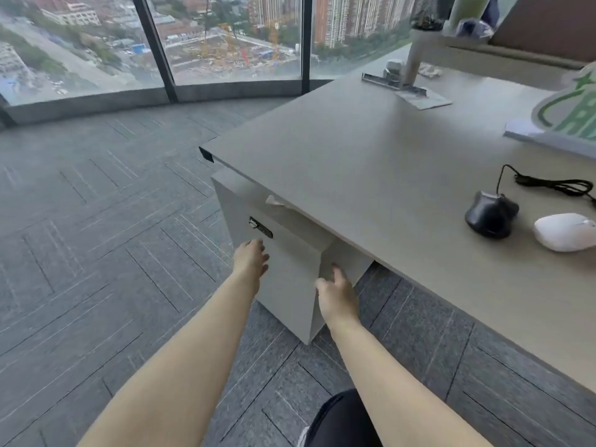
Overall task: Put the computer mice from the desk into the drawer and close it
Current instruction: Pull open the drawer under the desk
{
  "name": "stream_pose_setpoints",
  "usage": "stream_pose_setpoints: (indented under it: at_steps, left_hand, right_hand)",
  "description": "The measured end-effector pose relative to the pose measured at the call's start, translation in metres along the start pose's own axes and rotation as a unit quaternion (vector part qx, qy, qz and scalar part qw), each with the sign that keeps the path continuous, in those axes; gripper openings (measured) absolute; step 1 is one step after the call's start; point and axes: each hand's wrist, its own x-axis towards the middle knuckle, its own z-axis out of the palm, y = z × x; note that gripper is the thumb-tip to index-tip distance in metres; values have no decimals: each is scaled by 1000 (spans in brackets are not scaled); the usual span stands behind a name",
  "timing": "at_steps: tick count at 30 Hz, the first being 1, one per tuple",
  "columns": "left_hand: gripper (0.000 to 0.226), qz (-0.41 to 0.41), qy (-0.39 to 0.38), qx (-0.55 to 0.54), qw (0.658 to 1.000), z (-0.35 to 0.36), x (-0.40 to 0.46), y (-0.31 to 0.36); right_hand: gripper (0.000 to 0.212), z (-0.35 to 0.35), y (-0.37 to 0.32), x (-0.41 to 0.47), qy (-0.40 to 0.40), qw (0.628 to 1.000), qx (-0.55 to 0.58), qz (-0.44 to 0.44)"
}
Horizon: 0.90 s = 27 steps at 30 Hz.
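We logged: matte grey bench [371,162]; rounded black corded mouse [491,217] beside smooth white mouse [564,231] on it. Left hand [251,257] flat, grip released, on drawer [287,269] front; right hand [337,293] grasping its edge.

**Bare arms, dark clothing below**

Both forearms are bare from the bottom edge of the picture to the wrists; no sleeve, cuff, watch, bracelet or ring shows on either. The left hand [251,257] and the right hand [338,296] are uncovered, without gloves. The fingers are short and rounded, and the nails are too blurred to tell apart. Low in the view, between the two arms, sits a patch of black fabric [342,421], smooth and unpatterned, with a small pale, striped edge [302,437] just beside it at the left; what that edge belongs to cannot be told.
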Motion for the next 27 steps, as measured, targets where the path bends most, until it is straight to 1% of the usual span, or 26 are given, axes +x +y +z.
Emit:
stream_pose_setpoints:
  at_steps: [2,4,5,8,9,15,17,20,22,24,27]
  left_hand:
    - [31,-15,24,-32,999,10,13,8]
    - [25,-22,31,-53,998,17,24,17]
    - [26,-24,38,-51,998,20,30,21]
    - [39,-22,73,-50,996,21,53,22]
    - [39,-21,82,-51,995,21,60,21]
    - [21,-3,122,-83,989,27,71,20]
    - [16,-2,121,-87,989,25,70,18]
    - [31,-8,115,-66,991,7,63,13]
    - [25,-5,139,-87,986,-11,53,8]
    - [18,-3,148,-95,984,-35,38,-1]
    - [23,-10,159,-103,982,-80,23,-18]
  right_hand:
    - [57,5,0,10,-7,1000,6,-10]
    - [58,12,6,19,1,1000,19,-18]
    - [60,17,11,22,9,999,28,-20]
    - [63,25,16,24,28,999,34,-28]
    - [63,27,17,25,35,998,37,-28]
    - [58,29,21,29,49,998,42,-23]
    - [55,28,20,25,42,998,36,-28]
    - [42,27,20,8,24,999,10,-48]
    - [36,26,23,-6,7,998,-13,-55]
    - [35,28,29,-19,-18,998,-16,-56]
    - [37,39,43,-37,-77,996,-22,-42]
